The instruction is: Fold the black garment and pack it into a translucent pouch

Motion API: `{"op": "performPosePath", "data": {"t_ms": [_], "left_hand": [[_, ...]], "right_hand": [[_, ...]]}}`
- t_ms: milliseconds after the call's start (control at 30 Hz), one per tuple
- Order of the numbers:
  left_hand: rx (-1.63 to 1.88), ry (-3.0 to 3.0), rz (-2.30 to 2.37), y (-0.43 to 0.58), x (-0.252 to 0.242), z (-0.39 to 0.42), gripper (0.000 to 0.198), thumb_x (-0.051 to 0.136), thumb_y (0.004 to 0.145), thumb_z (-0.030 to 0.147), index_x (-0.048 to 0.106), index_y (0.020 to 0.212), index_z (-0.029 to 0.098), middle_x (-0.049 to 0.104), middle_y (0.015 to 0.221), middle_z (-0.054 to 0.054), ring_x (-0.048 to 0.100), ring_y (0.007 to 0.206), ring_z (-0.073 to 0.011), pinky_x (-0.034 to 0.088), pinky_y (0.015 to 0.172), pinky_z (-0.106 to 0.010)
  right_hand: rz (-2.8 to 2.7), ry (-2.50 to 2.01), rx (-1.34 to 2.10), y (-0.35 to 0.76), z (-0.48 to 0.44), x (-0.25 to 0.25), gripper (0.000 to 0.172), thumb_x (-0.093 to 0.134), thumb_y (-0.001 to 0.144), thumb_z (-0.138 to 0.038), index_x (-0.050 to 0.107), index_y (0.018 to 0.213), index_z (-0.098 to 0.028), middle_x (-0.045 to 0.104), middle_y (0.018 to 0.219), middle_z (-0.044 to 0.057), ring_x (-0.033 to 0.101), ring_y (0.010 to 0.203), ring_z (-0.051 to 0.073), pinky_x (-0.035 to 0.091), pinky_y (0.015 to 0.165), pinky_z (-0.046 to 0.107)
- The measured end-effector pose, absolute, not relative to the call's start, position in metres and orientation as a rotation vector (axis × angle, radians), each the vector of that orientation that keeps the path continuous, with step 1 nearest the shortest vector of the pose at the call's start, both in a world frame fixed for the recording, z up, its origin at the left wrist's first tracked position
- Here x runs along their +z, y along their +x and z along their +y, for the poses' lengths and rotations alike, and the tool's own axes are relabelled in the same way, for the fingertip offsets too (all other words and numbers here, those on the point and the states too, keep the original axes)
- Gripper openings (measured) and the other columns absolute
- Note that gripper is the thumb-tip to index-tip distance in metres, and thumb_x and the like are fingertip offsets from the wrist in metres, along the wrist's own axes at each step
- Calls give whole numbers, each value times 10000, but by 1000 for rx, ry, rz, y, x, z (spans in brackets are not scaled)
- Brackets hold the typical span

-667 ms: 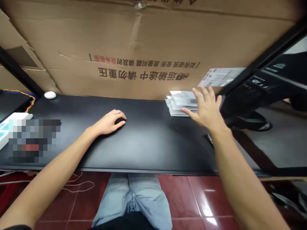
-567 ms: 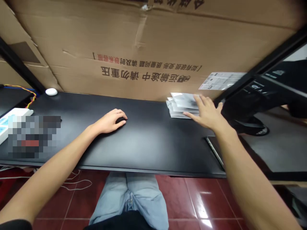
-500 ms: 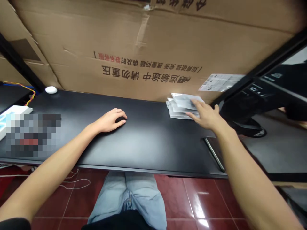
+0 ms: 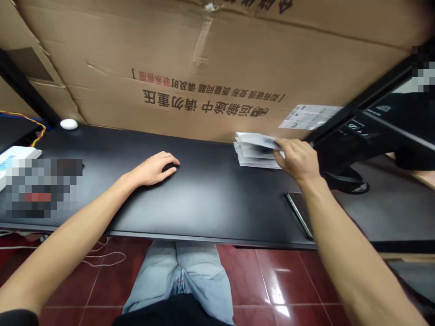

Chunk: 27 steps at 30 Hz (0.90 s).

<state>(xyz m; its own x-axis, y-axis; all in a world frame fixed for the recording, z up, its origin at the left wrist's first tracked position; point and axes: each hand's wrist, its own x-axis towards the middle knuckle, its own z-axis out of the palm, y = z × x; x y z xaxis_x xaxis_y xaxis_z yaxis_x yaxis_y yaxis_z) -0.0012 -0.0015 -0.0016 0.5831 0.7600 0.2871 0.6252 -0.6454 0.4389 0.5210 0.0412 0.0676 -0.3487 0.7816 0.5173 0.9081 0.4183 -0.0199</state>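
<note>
My right hand (image 4: 297, 158) pinches the right edge of the top white folded paper (image 4: 256, 139), thumb below and fingers above. That paper is lifted a little at the side of my hand. Beneath it lies a stack of similar white papers (image 4: 253, 160), close to the cardboard. On the desk my left hand (image 4: 158, 168) rests with loosely bent fingers, the thumb apart from them. The dark space under its palm is in shadow, and I see nothing held there. A dark phone-like slab (image 4: 299, 213) lies beside my right forearm.
A large cardboard sheet (image 4: 170, 50) stands along the back of the black desk (image 4: 204, 194). To the left are a small white rounded object (image 4: 69, 124), a white power strip (image 4: 13, 163) and a blurred-out patch. A black stand (image 4: 353, 181) stands at the right.
My right hand, spread over the paper stack before, has drawn slightly right and closed on the top paper's edge. My left hand stays in place on the desk.
</note>
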Motion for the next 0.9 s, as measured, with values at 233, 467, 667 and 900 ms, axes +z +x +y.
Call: {"op": "performPosePath", "data": {"t_ms": [233, 467, 667, 900], "left_hand": [[1011, 2527, 1223, -6, 15, -8, 373, 523, 1116, 396, 681, 1403, 219, 773, 1298, -109, 686, 1268, -280, 528, 1191, -501], [920, 2596, 1235, -9, 37, -12, 289, 546, 1104, 412, 736, 1230, 234, 777, 1284, -96, 700, 1242, -288, 540, 1164, -505], [652, 2742, 1023, 31, 66, -60, 215, 567, 1110, 416, 692, 1025, 263, 764, 1113, -55, 716, 1070, -252, 578, 982, -425], [464, 2795, 1083, 70, 38, -119, 197, 631, 1099, 467, 656, 1137, 275, 746, 1092, -61, 734, 965, -259, 579, 810, -414]], "right_hand": [[-2636, -917, -332, 389, -30, 34, 363, 572, 1138, -289, 707, 1469, -228, 800, 1397, 163, 747, 1249, 355, 586, 1060, 529], [-2778, -635, 50, 350, -85, 24, 531, 630, 1104, -290, 582, 1631, -244, 645, 1636, 173, 647, 1435, 371, 523, 1169, 582], [-2655, -716, 63, 366, -96, 15, 361, 643, 1116, -334, 694, 1459, -235, 766, 1418, 136, 745, 1125, 292, 590, 974, 455], [-2668, -549, -280, 336, -94, 1, 269, 506, 1183, -207, 774, 1201, -220, 817, 1135, 73, 674, 895, 214, 506, 823, 382]]}}
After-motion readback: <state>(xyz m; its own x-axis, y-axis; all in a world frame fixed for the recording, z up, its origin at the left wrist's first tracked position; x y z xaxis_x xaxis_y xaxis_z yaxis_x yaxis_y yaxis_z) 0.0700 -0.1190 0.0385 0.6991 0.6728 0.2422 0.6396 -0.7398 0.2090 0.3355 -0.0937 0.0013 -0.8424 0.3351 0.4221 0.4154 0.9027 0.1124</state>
